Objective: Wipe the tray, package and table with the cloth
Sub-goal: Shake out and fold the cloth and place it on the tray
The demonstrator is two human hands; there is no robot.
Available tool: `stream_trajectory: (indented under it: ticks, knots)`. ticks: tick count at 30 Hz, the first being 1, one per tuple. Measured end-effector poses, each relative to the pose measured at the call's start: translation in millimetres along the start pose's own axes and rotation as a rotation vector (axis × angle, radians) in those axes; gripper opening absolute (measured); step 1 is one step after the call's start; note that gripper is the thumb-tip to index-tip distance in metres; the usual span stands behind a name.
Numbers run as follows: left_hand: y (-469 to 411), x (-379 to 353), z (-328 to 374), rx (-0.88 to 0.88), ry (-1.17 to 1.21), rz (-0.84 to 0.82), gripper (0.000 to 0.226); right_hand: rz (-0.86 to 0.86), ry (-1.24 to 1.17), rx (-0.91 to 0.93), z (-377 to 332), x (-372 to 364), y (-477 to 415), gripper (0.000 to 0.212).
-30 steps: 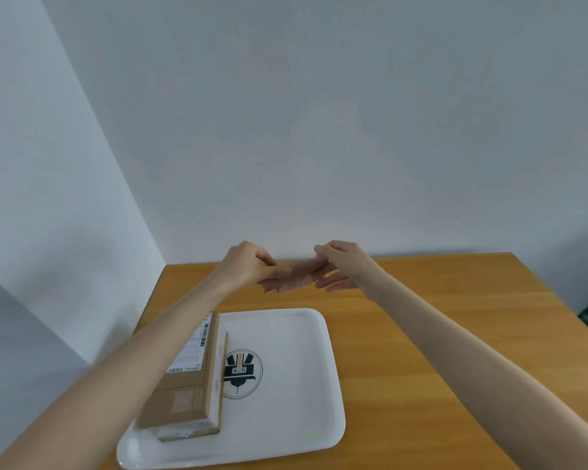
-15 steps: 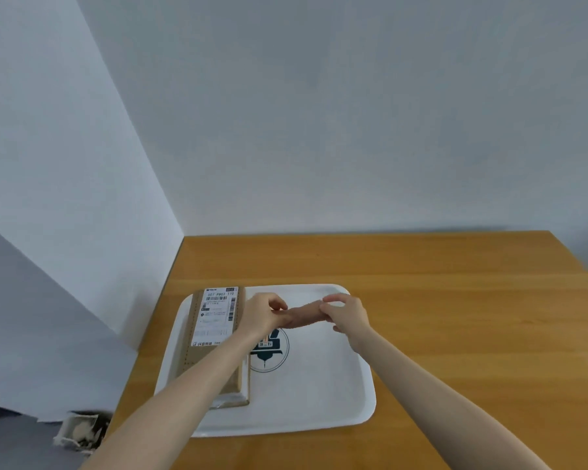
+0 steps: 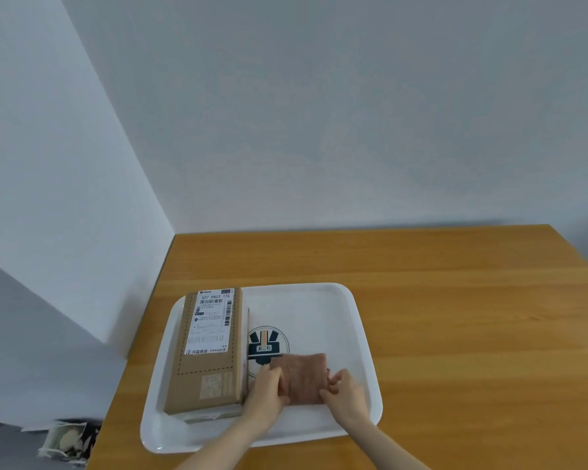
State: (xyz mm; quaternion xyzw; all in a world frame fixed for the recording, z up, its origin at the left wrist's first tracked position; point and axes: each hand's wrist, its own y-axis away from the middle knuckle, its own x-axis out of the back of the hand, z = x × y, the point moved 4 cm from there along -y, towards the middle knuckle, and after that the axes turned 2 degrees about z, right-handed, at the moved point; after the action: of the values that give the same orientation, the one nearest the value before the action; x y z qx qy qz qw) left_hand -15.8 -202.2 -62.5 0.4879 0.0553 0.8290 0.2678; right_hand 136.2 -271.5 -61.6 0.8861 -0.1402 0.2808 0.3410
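A white tray [image 3: 357, 334] with a round logo lies on the wooden table [image 3: 455, 317]. A brown cardboard package [image 3: 206, 354] with a white shipping label lies along the tray's left half. A small reddish-brown cloth [image 3: 302, 376] lies flat on the tray just right of the package, partly over the logo. My left hand [image 3: 267, 391] pinches the cloth's left edge. My right hand [image 3: 345, 390] pinches its right edge. Both hands are low over the tray's near part.
White walls meet at a corner behind the table's left side. Crumpled paper or packaging [image 3: 67, 439] lies on the floor left of the table. Bare wood stretches to the right of the tray and behind it.
Both hands came down and toward me with the cloth, from above the table beyond the tray to the tray's surface. The cloth now lies spread flat. The camera tilted down.
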Motion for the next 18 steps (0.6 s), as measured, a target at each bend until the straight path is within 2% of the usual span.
stream_trajectory:
  ticks: [2,5,8,9,11,14,16,18]
  knots:
    - [-2,-2,-2,0.033,0.012,-0.047,0.034,-0.002,0.073,0.006,1,0,0,0.017]
    - [-6,-2,-4,0.126,-0.023,-0.255,0.031,-0.05,0.217,0.015,4,3,-2,0.015]
    - [-10,-2,-6,0.157,-0.064,-0.359,0.009,-0.113,0.301,0.024,9,9,-8,0.027]
    - [-14,-1,-7,0.119,-0.092,-0.33,0.014,-0.095,0.288,0.04,8,14,-10,0.024]
    - [-22,3,-6,0.072,-0.139,-0.247,0.038,-0.018,0.237,0.099,3,25,-17,0.007]
    - [-26,13,3,0.038,-0.162,-0.158,0.02,-0.005,0.184,0.189,-5,28,-27,0.031]
    - [-31,13,2,0.031,-0.176,-0.1,0.035,-0.073,0.219,0.248,-11,22,-28,0.041]
    - [-33,15,-1,0.01,-0.204,-0.049,0.038,-0.119,0.274,0.287,-14,15,-30,0.045]
